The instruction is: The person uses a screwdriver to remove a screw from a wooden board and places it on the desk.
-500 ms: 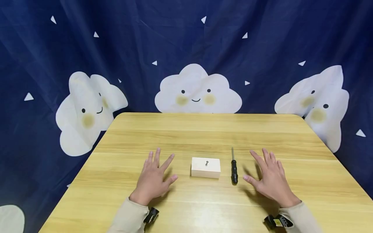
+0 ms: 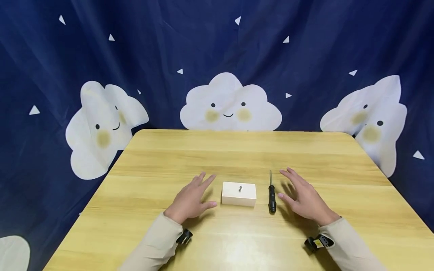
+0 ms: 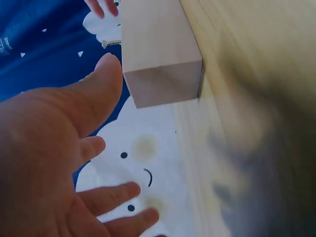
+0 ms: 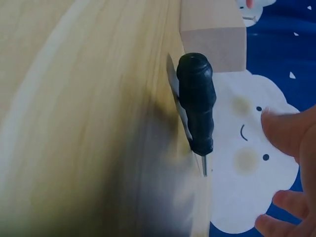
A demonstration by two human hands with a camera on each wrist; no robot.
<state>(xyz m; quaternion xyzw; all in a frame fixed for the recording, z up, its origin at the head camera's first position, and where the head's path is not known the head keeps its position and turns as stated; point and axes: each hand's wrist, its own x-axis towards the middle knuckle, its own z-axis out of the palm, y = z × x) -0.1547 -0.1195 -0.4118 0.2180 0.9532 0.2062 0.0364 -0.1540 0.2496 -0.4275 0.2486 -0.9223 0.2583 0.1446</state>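
Observation:
A pale wooden block (image 2: 239, 195) lies on the table with a screw (image 2: 240, 188) standing up from its top face; the screw's thread shows in the left wrist view. To the block's right lies a screwdriver (image 2: 272, 199) with a black handle, its metal shaft pointing away from me. My left hand (image 2: 190, 201) is just left of the block, fingers spread and holding nothing. In the left wrist view its thumb (image 3: 101, 94) appears close beside the block's end. My right hand (image 2: 308, 199) hovers right of the screwdriver, fingers extended and holding nothing.
The wooden table (image 2: 237, 150) has a rounded far edge. Behind it hangs a dark blue curtain (image 2: 217, 41) printed with white clouds and small triangles. Both wrists carry small black devices (image 2: 184, 237) below the beige sleeves (image 2: 154, 241).
My left hand has moved right, closer to the block. My right hand has shifted left toward the screwdriver, its fingers drawn closer together. The block, screw and screwdriver stay in place.

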